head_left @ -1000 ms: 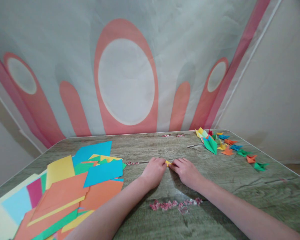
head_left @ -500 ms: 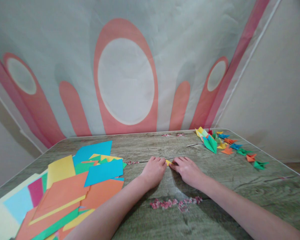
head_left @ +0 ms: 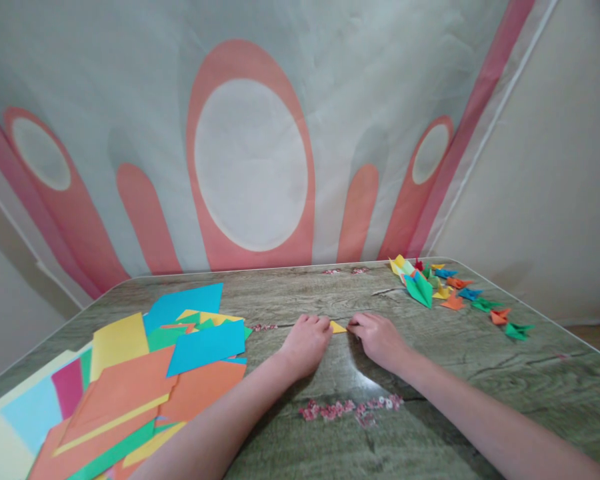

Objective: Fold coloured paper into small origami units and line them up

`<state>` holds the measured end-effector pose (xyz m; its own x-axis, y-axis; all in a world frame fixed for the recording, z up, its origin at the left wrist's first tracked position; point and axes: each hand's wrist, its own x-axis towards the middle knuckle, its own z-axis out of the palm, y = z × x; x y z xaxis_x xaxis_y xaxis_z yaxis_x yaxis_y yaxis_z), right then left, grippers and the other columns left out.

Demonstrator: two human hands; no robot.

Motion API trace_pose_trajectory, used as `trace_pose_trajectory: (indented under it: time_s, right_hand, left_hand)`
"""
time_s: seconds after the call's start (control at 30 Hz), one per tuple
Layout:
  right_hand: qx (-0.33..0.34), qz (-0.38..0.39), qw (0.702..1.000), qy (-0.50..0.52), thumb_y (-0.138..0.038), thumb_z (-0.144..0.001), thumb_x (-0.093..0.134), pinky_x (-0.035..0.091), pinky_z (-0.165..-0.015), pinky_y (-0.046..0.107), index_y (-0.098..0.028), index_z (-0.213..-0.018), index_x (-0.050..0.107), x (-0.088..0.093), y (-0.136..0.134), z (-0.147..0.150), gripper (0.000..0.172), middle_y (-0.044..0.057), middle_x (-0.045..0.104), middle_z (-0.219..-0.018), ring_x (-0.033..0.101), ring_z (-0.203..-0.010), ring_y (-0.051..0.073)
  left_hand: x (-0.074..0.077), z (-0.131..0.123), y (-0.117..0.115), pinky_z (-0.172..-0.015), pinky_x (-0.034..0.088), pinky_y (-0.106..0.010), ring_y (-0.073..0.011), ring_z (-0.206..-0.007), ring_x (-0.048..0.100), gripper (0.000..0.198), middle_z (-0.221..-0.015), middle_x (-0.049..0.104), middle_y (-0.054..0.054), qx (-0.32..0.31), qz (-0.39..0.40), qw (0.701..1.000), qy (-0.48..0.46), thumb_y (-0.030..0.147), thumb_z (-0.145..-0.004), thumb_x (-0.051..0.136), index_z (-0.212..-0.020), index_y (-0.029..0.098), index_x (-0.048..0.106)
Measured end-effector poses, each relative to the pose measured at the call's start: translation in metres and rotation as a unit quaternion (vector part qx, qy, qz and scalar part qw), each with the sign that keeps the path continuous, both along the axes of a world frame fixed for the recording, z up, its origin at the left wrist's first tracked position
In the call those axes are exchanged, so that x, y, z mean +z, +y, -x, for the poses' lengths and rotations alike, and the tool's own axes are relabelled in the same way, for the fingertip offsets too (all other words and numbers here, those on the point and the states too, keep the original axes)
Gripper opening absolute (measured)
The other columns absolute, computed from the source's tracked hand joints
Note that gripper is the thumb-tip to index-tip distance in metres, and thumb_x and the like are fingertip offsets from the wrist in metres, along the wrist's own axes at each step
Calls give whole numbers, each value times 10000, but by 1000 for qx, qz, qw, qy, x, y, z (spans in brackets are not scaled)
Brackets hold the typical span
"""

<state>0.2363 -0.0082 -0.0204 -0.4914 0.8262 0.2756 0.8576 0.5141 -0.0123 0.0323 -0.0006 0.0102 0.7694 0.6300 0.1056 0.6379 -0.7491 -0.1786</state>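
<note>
Small yellow paper (head_left: 337,327) between both hands (head_left: 307,343) on tabletop (head_left: 300,293).

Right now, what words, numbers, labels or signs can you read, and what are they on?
None: I see no readable words, labels, brands, numbers or signs.
The coloured paper sheets and the backdrop show no lettering.
The pink marks on the table look like flowers.
Any tiny marks on the folded yellow paper would be too small to read.
</note>
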Motion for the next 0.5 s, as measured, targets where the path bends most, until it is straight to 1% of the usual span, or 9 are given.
trace_pose_trajectory:
  time_s: [0.1, 0.17, 0.27, 0.4, 0.5]
  right_hand:
    - [11, -25, 1000, 16, -140, -880, 428, 378, -846, 297, -210, -1157, 567, -3, -2, 3, 319, 50, 586, -1121, 514, -971, 177]
    - [30, -26, 999, 7, -137, -877, 435, 377, -854, 309, -238, -1196, 535, -1, -4, 6, 350, 45, 576, -1146, 500, -995, 183]
    - [46, -16, 999, -12, -144, -873, 450, 379, -848, 320, -265, -1188, 540, 2, -7, 11, 348, 45, 597, -1089, 487, -1007, 191]
    - [33, -12, 999, -29, -169, -882, 450, 387, -815, 322, -240, -1104, 595, 4, -7, 16, 274, 61, 601, -1047, 494, -980, 196]
    - [30, -11, 999, -34, -175, -894, 433, 393, -787, 313, -228, -1054, 617, 4, -6, 17, 251, 64, 601, -1031, 502, -959, 188]
  left_hand:
    - [0, 0, 0, -773, 370, -347, -219, -882, 503, 254, -943, 559, -78, -2, -1, 1000, -2, 131, -833, 399, -1034, 165, 551]
    - [0, 0, 0, -775, 371, -345, -217, -885, 503, 249, -941, 559, -77, -1, 2, 1000, -2, 132, -840, 388, -1022, 166, 553]
    - [-1, 0, -1, -780, 374, -344, -216, -897, 503, 249, -947, 560, -82, 2, 12, 1000, -7, 129, -838, 382, -1014, 164, 555]
    - [-1, 0, -2, -798, 383, -340, -218, -903, 509, 253, -944, 565, -86, 2, 27, 999, -22, 120, -804, 419, -1014, 155, 556]
    - [1, 2, -4, -830, 381, -341, -216, -913, 509, 320, -939, 573, -77, -3, 42, 999, -29, 116, -765, 464, -1072, 165, 538]
